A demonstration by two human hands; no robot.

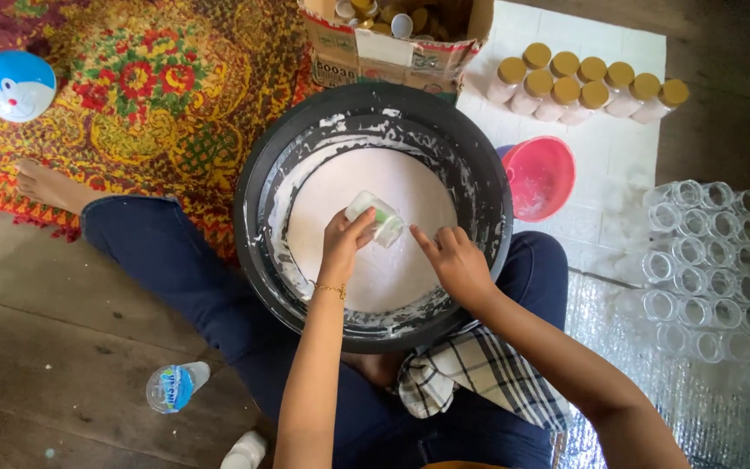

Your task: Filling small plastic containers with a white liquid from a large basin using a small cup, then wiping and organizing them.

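Observation:
A large black tub (255, 187) holding thick white liquid sits between my crossed legs. My left hand (345, 246) grips a small clear jar (378, 217) tilted over the liquid; something green shows through its side. My right hand (453, 260) reaches toward the jar's mouth with the forefinger stretched out, just short of touching it. Both hands hover above the middle of the tub.
A pink bowl (538, 175) stands right of the tub. Several filled jars with gold lids (588, 87) sit behind it on a white sheet. Several empty clear jars (713, 260) crowd the right. A cardboard box (388, 43), a checked cloth (479, 378) and a water bottle (175, 386) lie around.

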